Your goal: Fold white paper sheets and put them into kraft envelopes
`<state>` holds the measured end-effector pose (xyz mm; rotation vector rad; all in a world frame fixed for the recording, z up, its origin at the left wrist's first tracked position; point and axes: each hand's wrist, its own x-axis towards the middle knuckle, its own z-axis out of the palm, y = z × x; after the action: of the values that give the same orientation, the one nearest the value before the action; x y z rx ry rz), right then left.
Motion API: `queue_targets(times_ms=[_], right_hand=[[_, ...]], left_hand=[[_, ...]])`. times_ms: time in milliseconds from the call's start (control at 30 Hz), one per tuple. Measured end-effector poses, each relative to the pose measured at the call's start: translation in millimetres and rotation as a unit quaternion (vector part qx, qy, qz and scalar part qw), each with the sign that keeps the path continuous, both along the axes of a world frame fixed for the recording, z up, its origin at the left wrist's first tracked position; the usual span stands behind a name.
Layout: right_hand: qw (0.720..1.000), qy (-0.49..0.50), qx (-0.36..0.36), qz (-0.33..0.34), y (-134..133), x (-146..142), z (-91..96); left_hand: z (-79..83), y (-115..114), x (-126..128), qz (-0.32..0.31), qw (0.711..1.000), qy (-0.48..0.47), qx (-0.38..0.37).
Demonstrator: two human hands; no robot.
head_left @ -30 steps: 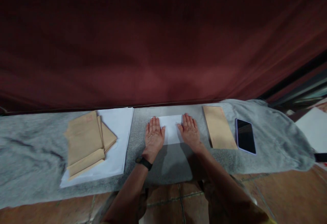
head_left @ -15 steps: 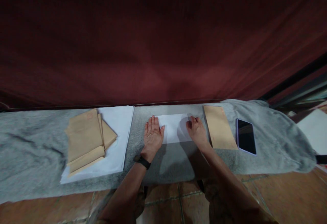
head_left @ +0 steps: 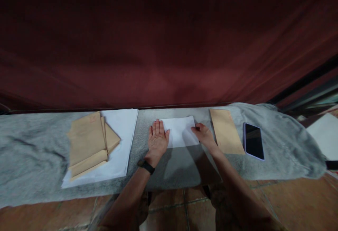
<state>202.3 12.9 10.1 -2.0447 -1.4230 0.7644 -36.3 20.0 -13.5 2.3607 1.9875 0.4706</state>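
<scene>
A folded white paper (head_left: 180, 132) lies on the grey cloth (head_left: 31, 153) in front of me. My left hand (head_left: 157, 140) rests flat on its left edge, fingers stretched out together, a black band on the wrist. My right hand (head_left: 205, 135) sits at the paper's right edge with the fingers curled, the thumb and fingertips pinching that edge. A single brown envelope (head_left: 226, 131) lies just right of my right hand.
A pile of brown envelopes (head_left: 88, 141) lies on white sheets (head_left: 121, 136) at the left. A dark phone (head_left: 253, 141) lies right of the single envelope. A dark red curtain (head_left: 169, 44) hangs behind. Tiled floor (head_left: 185, 210) shows below the cloth's front edge.
My right hand has slid from flat on the paper's middle to its right edge and curled its fingers there. More of the white paper is uncovered. My left hand has stayed put.
</scene>
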Motion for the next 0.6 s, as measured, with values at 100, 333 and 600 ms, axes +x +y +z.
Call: queue_targets(times_ms=[100,333,600], right_hand=[[0.995,0.101,0.022,0.001,3.7,4.0,-0.9],[0.925,0.371,0.072,-0.029,2.8,-9.6,12.0],[0.895,0.440,0.064,0.021,-1.6,-14.3,27.2]], left_hand=[[8.1,-3.1,7.0,-0.022,0.999,-0.026,-0.012],[32.6,-38.6,44.8,-0.206,0.976,-0.070,-0.026],[56.8,-30.6,46.8,-0.087,0.909,-0.404,-0.058]])
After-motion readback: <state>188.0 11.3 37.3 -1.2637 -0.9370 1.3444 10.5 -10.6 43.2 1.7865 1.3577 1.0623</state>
